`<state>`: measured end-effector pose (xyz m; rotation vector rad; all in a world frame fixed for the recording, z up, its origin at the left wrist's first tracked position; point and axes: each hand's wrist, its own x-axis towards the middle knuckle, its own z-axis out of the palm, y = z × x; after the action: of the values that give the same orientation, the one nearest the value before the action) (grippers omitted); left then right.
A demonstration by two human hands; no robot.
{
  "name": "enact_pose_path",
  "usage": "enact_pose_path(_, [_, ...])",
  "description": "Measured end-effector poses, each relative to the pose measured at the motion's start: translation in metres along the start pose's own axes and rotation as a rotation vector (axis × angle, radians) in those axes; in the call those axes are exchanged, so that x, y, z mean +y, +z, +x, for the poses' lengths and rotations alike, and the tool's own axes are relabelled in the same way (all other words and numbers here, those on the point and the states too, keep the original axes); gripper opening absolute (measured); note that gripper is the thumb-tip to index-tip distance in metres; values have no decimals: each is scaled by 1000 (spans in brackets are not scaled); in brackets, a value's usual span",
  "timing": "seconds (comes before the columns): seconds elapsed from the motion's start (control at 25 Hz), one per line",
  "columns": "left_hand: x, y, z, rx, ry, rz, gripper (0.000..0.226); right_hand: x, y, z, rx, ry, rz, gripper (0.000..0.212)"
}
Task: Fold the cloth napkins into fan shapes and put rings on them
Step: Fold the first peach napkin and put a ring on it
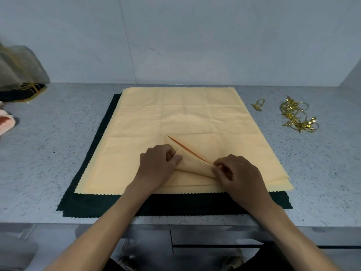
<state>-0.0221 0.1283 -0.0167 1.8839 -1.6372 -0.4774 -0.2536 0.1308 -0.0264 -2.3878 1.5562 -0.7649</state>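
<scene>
Both hands work at the near middle of the bench (48,153): the left hand (158,165) and the right hand (237,174), fingers curled, pinch opposite ends of a folded flap of the yellow napkin (175,118), lifting a narrow pleat between them. That napkin tops a stack of like cloths lying flat on a dark green cloth (175,204), whose scalloped edge shows near and left. Gold rings (297,116) lie in a loose heap at the far right, one single ring (258,105) just left of them.
</scene>
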Motion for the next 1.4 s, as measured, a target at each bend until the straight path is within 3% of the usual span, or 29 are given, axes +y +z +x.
enact_pose_path(0.32, [9,-3,2,14,-28,37,20,4,2,-4,23,-52,-10,16])
enact_pose_path(0.4, [17,-5,0,59,52,292,24,4,2,-6,21,-98,-44,16])
enact_pose_path(0.52, [38,0,-8,-11,206,621,17,5,-6,-4,-24,-185,-151,17])
enact_pose_path(0.68, [38,9,-22,14,178,486,18,-11,-6,-6,-8,-265,-421,24])
enact_pose_path(0.84, [29,10,-21,9,238,336,26,-45,-5,-21,-13,-225,-403,27])
enact_pose_path(0.92, [32,5,-6,-120,334,301,26,-71,2,-27,-40,-136,-340,30])
enact_pose_path(1.08, [44,-4,32,-421,455,470,25,-109,20,-16,-92,-21,-185,21])
enact_pose_path(1.2, [44,6,19,-354,410,478,31,-91,5,-19,-118,-10,20,28])
enact_pose_path(1.32, [40,25,-19,-321,342,495,51,-39,-12,-28,-90,-177,-45,20])
enact_pose_path(1.4, [40,32,-39,-356,288,529,69,-1,-27,-27,-136,-208,-83,28])
